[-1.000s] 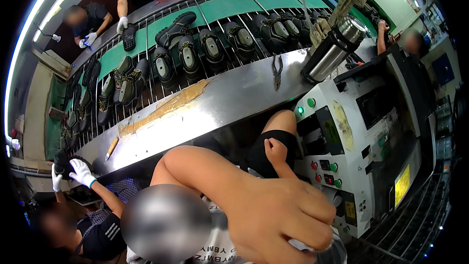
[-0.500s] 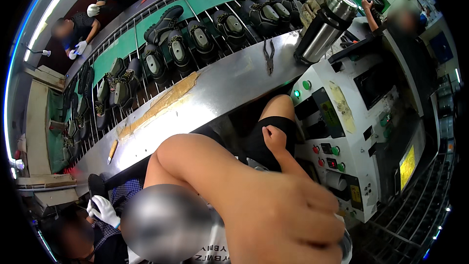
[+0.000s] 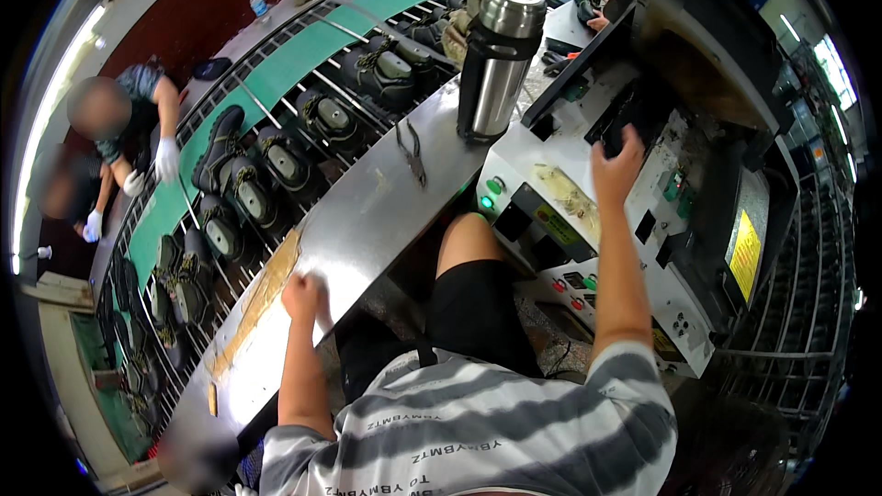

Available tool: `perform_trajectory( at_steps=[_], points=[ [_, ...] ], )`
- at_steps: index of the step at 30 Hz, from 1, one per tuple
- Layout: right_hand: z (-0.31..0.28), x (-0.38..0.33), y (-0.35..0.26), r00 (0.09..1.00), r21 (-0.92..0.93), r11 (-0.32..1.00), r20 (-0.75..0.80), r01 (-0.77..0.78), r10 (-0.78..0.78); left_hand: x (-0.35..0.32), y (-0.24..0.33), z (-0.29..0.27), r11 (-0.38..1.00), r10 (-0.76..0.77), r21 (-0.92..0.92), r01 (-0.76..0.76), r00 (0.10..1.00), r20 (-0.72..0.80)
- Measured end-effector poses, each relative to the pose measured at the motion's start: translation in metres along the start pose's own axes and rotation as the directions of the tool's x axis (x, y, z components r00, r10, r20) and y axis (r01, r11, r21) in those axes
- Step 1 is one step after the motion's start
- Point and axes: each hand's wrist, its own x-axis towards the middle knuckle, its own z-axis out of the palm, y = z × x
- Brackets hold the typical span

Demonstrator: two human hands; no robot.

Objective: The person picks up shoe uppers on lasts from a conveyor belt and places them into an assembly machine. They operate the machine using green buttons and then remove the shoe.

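My left hand (image 3: 305, 298) hovers at the metal bench (image 3: 367, 211), beside a strip of brown tape (image 3: 266, 298). Its fingers are curled into a loose fist, slightly blurred, and nothing shows in them. On the other side, my right hand (image 3: 617, 170) reaches over the white machine (image 3: 514, 165), at its dark opening. Thumb and fingers are apart there, close to a black piece (image 3: 614, 124) in that opening. Whether they touch it I cannot tell.
A steel thermos (image 3: 501, 64) stands at the bench's far end, with pliers (image 3: 411, 154) nearby. Black shoes (image 3: 253, 193) line the rack behind the bench. A small yellow-handled tool (image 3: 213, 399) lies at the near left. Co-workers in white gloves (image 3: 166, 160) are across the rack.
My left hand has swung from close in front of the camera down to the bench. My right hand has risen from my lap to the machine's opening. The view has shifted too.
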Motion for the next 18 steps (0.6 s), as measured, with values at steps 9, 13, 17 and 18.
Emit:
perform_trajectory(
  at_steps=[9, 13, 17, 18],
  points=[
    [0.056, 0.121, 0.083, 0.636, -0.599, 0.575, 0.137, -0.557, 0.760, -0.014, -0.019, -0.001, 0.983, -0.166, 0.057, 0.174, 0.979, -0.120],
    [0.036, 0.106, 0.057, 0.645, -0.564, 0.560, 0.062, -0.607, 0.762, -0.019, -0.020, -0.005, 0.979, -0.198, 0.021, 0.201, 0.975, -0.104],
    [0.016, 0.053, 0.085, 0.865, -0.300, 0.822, -0.306, -0.484, 0.398, -0.014, -0.011, -0.005, 0.982, -0.188, -0.038, 0.184, 0.973, -0.133],
    [0.001, 0.036, 0.040, 0.886, -0.131, 0.887, -0.214, -0.443, 0.411, -0.020, -0.015, -0.015, 0.974, -0.223, -0.068, 0.216, 0.965, -0.139]
  ],
)
